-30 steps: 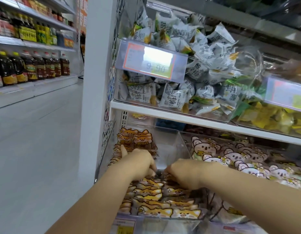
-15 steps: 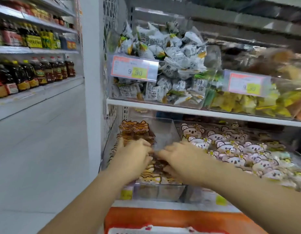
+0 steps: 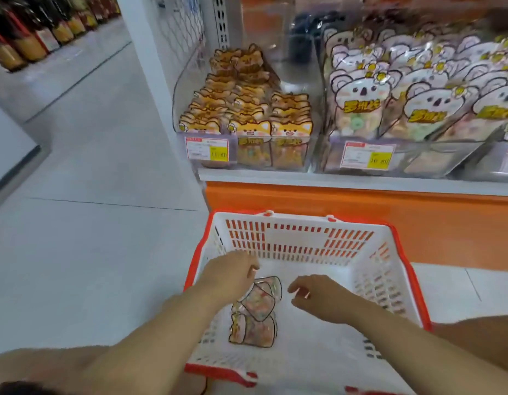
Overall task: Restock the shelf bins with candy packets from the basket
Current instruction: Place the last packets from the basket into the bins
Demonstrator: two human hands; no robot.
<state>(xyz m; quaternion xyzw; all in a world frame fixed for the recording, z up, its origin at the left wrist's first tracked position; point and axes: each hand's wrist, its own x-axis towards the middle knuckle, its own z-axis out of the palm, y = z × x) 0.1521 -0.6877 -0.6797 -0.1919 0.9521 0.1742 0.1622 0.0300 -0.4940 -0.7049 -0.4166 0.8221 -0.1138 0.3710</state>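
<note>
One cam only, head-worn, wide-angle, edges bent. Looks fwd & steeply down from above into the basket (image 3: 391, 253), which sits close, approx. centre-bottom. Shelf bins (image 3: 301, 78) fill top right, somewhat farther off. Aisle floor (image 3: 90, 181) runs along left side.

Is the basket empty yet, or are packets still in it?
Not empty: the basket holds a small pile of candy packets on its floor, beside the left hand. The exact count is unclear.
</note>
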